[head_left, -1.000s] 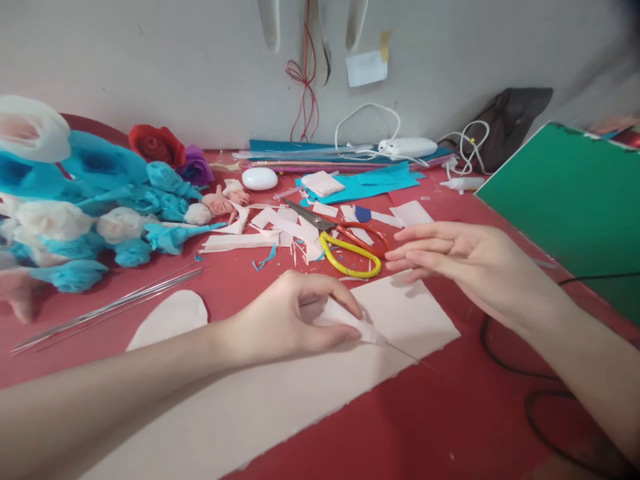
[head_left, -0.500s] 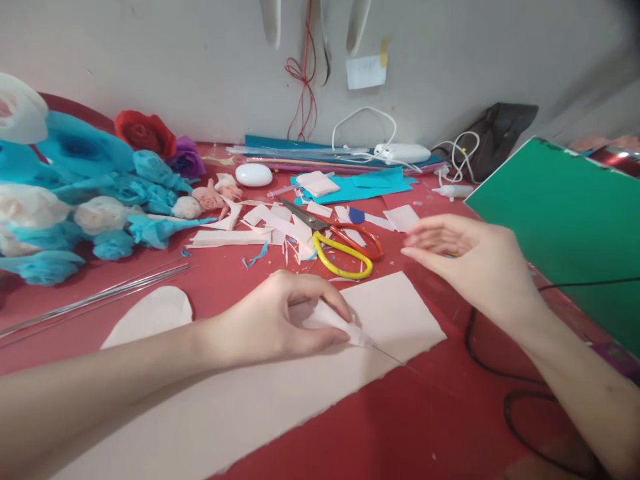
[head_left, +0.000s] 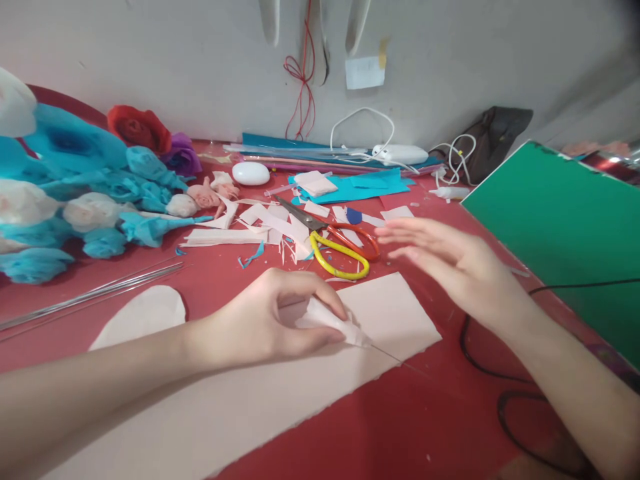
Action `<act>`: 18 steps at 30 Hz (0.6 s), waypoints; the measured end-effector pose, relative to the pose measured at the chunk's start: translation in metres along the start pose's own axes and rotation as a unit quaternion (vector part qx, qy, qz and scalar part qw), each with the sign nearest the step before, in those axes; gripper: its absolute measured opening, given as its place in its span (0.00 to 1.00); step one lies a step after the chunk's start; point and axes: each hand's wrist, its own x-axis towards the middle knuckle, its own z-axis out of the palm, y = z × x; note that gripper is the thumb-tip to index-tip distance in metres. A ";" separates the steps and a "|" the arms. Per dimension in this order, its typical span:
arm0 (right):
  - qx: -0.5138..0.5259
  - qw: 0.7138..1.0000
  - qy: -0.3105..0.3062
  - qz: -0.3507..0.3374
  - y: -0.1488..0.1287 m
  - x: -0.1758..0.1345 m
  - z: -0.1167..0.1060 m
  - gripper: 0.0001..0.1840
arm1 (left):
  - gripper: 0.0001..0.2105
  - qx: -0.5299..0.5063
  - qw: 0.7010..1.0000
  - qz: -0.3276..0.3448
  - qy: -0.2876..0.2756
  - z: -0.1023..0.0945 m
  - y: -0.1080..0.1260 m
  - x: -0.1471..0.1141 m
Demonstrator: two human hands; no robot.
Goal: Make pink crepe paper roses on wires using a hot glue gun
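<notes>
One rolled paper petal point(head_left: 330, 320), two hands.

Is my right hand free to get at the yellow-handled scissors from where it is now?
Probably yes. The right hand is open, holding nothing, and hovers just right of the scissors, which lie on paper scraps with their handles toward it. Nothing lies between them.
</notes>
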 end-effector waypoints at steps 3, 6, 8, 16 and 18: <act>0.165 0.958 -0.231 0.040 -0.008 -0.007 0.009 0.24 | 0.05 -0.011 1.000 0.003 0.018 0.000 0.001 -0.001; 0.309 0.862 -0.389 0.097 -0.017 -0.013 0.015 0.35 | 0.04 -0.021 0.999 -0.033 0.036 -0.001 0.007 0.000; 0.342 0.833 -0.422 0.107 -0.022 -0.015 0.016 0.34 | 0.04 -0.008 0.998 -0.053 0.036 -0.002 0.013 0.001; 0.244 0.867 -0.404 0.159 -0.031 -0.022 0.016 0.16 | 0.03 0.046 0.998 -0.035 -0.014 -0.009 0.024 0.001; 0.219 0.876 -0.394 0.169 -0.031 -0.025 0.015 0.18 | 0.04 0.080 0.997 -0.017 0.000 -0.012 0.027 0.002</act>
